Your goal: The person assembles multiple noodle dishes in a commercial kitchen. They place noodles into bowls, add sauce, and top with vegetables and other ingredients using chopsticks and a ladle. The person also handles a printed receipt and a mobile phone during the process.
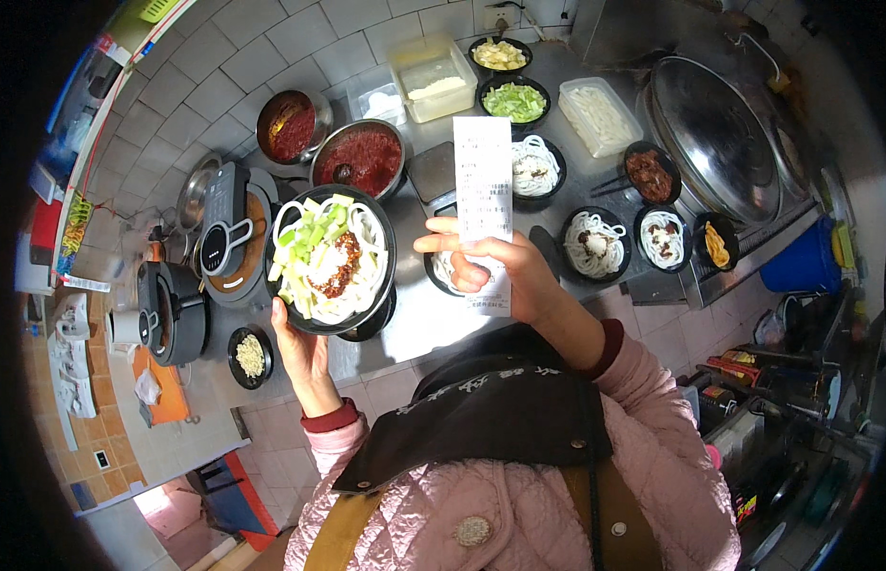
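My left hand (308,360) grips the near edge of a black bowl (346,327), held up above the counter and tilted toward me. It holds thick white noodles (369,236), chopped greens (310,224) and a dark red chili sauce (340,276) with white powder beside it. Between the fingers of my right hand (519,271) is a long white paper receipt (484,181), raised upright. Behind that hand, a bowl of noodles (443,270) is partly hidden. Further right are noodle bowls topped with dark sauce and white powder: one bowl (595,246) and a smaller bowl (663,238).
Two metal pots of red sauce, one (294,126) behind the other (391,143), stand back left. Nearby are a flat scale (432,173) and a plastic tub (432,95). A large domed lid (714,138) is right; cookers (181,324) are left. A garlic bowl (248,356) sits near the front edge.
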Available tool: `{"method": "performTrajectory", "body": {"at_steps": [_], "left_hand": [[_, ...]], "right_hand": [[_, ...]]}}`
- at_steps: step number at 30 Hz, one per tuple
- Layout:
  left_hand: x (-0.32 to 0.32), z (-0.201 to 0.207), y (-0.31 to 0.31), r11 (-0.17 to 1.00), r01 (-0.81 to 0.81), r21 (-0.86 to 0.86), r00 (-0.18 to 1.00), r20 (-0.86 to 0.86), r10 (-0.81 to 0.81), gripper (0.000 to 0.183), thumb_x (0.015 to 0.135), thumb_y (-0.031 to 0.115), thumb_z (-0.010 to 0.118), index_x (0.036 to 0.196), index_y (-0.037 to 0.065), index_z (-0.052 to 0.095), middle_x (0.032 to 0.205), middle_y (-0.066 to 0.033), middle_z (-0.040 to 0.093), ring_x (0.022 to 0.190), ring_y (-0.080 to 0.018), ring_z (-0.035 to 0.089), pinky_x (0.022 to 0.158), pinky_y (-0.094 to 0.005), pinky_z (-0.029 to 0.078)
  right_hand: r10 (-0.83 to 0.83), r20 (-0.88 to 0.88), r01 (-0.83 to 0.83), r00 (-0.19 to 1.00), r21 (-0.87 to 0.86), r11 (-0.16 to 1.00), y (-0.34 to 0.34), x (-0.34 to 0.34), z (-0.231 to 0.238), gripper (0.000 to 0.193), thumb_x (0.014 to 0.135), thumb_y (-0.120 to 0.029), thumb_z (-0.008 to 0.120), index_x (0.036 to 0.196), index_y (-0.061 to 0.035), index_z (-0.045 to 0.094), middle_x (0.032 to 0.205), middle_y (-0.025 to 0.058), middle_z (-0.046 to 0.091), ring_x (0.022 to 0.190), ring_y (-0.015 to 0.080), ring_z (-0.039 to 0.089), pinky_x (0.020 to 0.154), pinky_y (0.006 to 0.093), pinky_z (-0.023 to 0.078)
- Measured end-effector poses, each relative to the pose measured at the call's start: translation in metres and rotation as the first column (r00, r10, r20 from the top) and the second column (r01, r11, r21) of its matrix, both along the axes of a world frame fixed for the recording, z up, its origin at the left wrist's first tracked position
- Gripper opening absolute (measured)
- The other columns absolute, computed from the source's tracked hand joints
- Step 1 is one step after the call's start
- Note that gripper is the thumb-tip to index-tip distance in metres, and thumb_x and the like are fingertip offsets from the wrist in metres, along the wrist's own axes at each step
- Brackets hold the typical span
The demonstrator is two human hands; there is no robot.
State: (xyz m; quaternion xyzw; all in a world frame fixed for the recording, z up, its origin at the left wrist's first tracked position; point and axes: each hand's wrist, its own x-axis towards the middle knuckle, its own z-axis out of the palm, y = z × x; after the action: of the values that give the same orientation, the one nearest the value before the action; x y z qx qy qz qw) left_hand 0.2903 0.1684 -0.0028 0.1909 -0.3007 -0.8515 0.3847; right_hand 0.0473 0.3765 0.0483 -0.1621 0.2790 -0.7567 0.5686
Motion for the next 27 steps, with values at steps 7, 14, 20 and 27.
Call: {"method": "performTrajectory", "body": {"at_steps": [7,14,20,27], "left_hand": [[0.016,-0.002,0.032,1.0,-0.031,0.001,0.999,0.01,0.031,0.056,0.098,0.032,0.057,0.14,-0.001,0.042,0.14,-0.0151,0.052,0.126,-0.0258,0.053,0.105,-0.0434,0.045],[0.035,0.001,0.084,0.999,-0.023,0.038,1.0,0.017,0.022,0.059,0.097,0.034,0.059,0.141,-0.001,0.041,0.14,-0.0143,0.051,0.126,-0.0252,0.053,0.105,-0.0437,0.045],[0.058,0.004,0.126,1.0,-0.002,0.02,0.994,0.108,0.0,0.059,0.096,0.036,0.058,0.141,0.0,0.041,0.141,-0.014,0.05,0.127,-0.0256,0.052,0.105,-0.044,0.045],[0.064,0.007,0.14,0.989,0.149,-0.024,0.983,0.108,-0.146,0.059,0.096,0.035,0.059,0.14,-0.001,0.041,0.141,-0.0164,0.05,0.127,-0.0275,0.052,0.104,-0.0461,0.046]], "right_hand": [[0.03,-0.026,-0.032,0.999,-0.048,0.998,0.027,0.012,-0.008,0.055,0.091,-0.009,0.048,0.139,0.0135,0.035,0.123,0.0231,0.061,0.062,0.0069,0.042,0.059,0.0224,0.038],[-0.012,0.069,0.016,0.998,-0.061,0.998,0.078,0.035,-0.01,0.052,0.09,-0.006,0.048,0.137,0.0134,0.038,0.123,0.0242,0.061,0.063,0.0089,0.043,0.063,0.0246,0.04],[-0.051,0.145,0.058,0.988,-0.048,0.997,0.115,0.057,-0.025,0.052,0.087,-0.003,0.046,0.137,0.0123,0.04,0.126,0.0266,0.057,0.067,0.0123,0.046,0.068,0.028,0.044],[-0.162,0.128,0.168,0.979,-0.042,0.985,0.145,0.08,-0.034,0.054,0.087,-0.001,0.047,0.137,0.0131,0.036,0.129,0.0266,0.056,0.067,0.0115,0.046,0.067,0.0264,0.044]]}}
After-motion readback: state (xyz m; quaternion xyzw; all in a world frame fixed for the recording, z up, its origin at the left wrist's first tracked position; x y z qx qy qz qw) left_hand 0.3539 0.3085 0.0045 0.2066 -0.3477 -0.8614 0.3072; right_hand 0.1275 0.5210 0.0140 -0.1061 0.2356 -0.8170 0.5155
